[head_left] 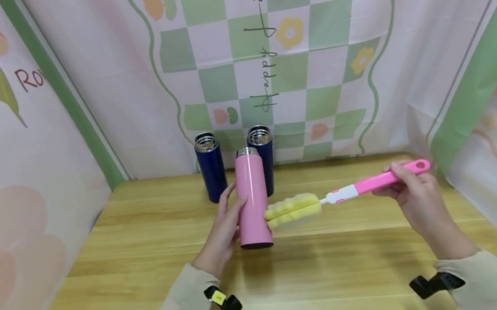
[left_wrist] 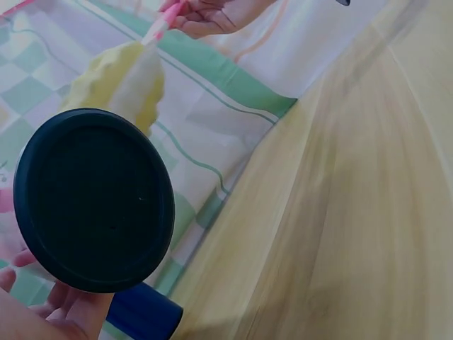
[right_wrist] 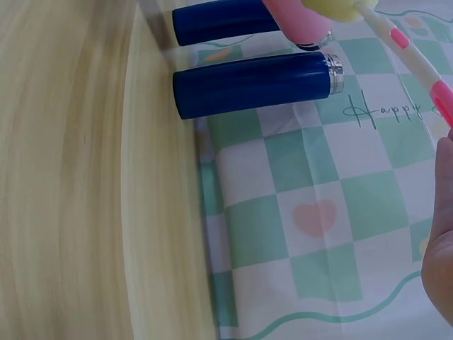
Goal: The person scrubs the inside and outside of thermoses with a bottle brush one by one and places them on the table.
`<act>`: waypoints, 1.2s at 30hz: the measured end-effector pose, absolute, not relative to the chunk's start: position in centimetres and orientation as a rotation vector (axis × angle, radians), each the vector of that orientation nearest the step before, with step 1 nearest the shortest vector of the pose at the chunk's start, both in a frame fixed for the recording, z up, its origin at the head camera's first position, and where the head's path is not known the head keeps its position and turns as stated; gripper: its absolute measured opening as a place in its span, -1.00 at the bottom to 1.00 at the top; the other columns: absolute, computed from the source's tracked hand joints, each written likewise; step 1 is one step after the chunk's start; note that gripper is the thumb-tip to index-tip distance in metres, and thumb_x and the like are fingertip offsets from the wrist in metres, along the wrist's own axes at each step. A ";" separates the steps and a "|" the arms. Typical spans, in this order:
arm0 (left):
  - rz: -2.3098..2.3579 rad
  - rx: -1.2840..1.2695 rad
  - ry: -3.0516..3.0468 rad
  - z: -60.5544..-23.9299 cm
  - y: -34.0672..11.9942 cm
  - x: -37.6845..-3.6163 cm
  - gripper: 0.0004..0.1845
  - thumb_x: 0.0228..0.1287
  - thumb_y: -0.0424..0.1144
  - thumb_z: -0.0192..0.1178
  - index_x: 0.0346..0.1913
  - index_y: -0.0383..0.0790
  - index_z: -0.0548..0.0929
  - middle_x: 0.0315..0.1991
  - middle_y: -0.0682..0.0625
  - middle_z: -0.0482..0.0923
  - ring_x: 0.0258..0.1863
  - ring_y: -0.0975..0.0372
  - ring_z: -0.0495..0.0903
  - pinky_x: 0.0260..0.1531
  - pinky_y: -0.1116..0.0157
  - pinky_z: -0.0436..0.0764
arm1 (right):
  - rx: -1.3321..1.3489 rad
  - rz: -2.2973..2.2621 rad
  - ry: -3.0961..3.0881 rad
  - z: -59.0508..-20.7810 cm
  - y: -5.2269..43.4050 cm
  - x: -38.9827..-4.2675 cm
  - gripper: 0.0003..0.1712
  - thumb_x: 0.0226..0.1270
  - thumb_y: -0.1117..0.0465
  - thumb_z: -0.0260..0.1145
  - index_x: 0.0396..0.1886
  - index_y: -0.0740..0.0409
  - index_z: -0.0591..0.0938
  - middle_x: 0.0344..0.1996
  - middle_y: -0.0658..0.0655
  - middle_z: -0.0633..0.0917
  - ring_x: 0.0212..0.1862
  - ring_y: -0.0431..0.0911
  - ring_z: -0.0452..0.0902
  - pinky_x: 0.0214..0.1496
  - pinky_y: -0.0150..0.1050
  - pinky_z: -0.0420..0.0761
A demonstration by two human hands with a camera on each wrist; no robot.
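Pink flask is in my left hand right now, fingers wrapped around its side, lid off so the steel rim shows up top. From the left wrist view I'm basically staring at its dark round base, and it looks lifted just off the wooden tabletop, hard to say for sure. My right hand has a pinching grip on the pink handle of the bottle brush, held nearly level out to the right. Its yellow sponge head is touching the flask's right side, about halfway down. Behind it, two dark blue flasks stand upright and open near the back edge, right against the checkered green and pink backdrop.
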State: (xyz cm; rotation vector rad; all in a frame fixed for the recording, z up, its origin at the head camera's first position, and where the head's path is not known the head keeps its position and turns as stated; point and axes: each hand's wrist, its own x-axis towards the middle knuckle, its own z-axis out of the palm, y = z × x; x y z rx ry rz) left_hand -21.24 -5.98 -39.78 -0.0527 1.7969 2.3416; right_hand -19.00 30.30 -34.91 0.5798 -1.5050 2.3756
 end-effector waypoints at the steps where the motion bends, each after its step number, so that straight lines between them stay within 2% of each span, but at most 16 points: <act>1: 2.344 -0.053 1.794 -39.8 -6.0 -21.3 -0.28 0.41 0.13 0.18 0.54 0.32 0.13 0.40 -0.20 0.22 0.19 -0.06 0.44 0.02 0.04 0.48 | 0.581 2.376 -1.513 -34.9 30.3 -19.0 -0.74 0.59 0.39 0.00 -0.21 0.46 0.59 -0.34 0.26 0.70 -0.29 0.01 0.73 -0.20 -0.22 0.69; 8: 2.365 -0.028 1.754 -39.9 -5.8 -21.2 -0.31 0.49 0.10 0.04 0.57 0.22 0.06 0.30 -0.26 0.35 0.10 0.02 0.50 -0.05 0.18 0.51 | 0.639 2.416 -1.488 -35.2 30.5 -18.9 -0.70 0.59 0.43 -0.05 -0.21 0.48 0.60 -0.34 0.26 0.68 -0.30 0.01 0.73 -0.20 -0.22 0.69; 14: 2.389 0.019 1.697 -39.9 -5.7 -21.1 -0.31 0.50 0.06 -0.03 0.59 0.16 0.01 0.41 -0.23 0.21 0.25 -0.03 0.37 0.21 0.05 0.36 | 0.670 2.416 -1.485 -35.3 30.6 -18.9 -0.71 0.59 0.45 -0.06 -0.20 0.48 0.60 -0.33 0.27 0.69 -0.30 0.01 0.73 -0.20 -0.22 0.69; 18: 2.397 0.019 1.662 -40.0 -5.5 -21.0 -0.25 0.46 0.08 0.06 0.59 0.15 0.00 0.40 -0.24 0.22 0.23 -0.05 0.40 0.21 0.03 0.38 | 0.647 2.409 -1.487 -35.3 30.5 -19.1 -0.72 0.59 0.43 -0.05 -0.19 0.47 0.60 -0.33 0.27 0.69 -0.29 0.01 0.73 -0.18 -0.22 0.69; 24: 2.388 -0.024 1.687 -40.4 -5.1 -20.9 -0.09 0.33 0.07 0.28 0.59 0.16 -0.03 0.25 -0.29 0.41 -0.02 0.01 0.60 -0.02 0.08 0.58 | 0.637 2.387 -1.512 -35.1 30.4 -19.4 -0.74 0.60 0.39 -0.02 -0.15 0.44 0.59 -0.28 0.26 0.70 -0.22 0.01 0.73 -0.12 -0.22 0.67; 27: 2.379 -0.024 1.703 -40.7 -5.1 -21.0 -0.04 0.30 0.04 0.32 0.60 0.16 -0.04 0.21 -0.31 0.44 -0.06 0.01 0.62 -0.06 0.06 0.61 | 0.624 2.362 -1.535 -35.0 30.3 -19.5 -0.75 0.60 0.37 0.00 -0.14 0.44 0.58 -0.27 0.25 0.71 -0.21 0.00 0.73 -0.12 -0.22 0.67; 32: 2.356 -0.031 1.705 -40.8 -5.1 -21.1 -0.03 0.26 0.04 0.35 0.59 0.17 -0.01 0.22 -0.28 0.46 0.03 -0.01 0.60 0.04 0.01 0.55 | 0.615 2.349 -1.511 -35.0 30.3 -19.8 -0.74 0.60 0.35 0.00 -0.11 0.46 0.57 -0.27 0.26 0.70 -0.23 -0.01 0.73 -0.10 -0.22 0.65; 36: 2.340 0.004 1.713 -40.7 -5.2 -21.2 -0.05 0.27 -0.01 0.33 0.61 0.06 0.02 0.24 -0.24 0.48 0.09 0.02 0.57 0.14 0.03 0.50 | 0.638 2.358 -1.470 -35.1 30.3 -20.1 -0.77 0.60 0.36 0.00 -0.08 0.44 0.56 -0.24 0.28 0.68 -0.21 -0.02 0.73 -0.07 -0.21 0.61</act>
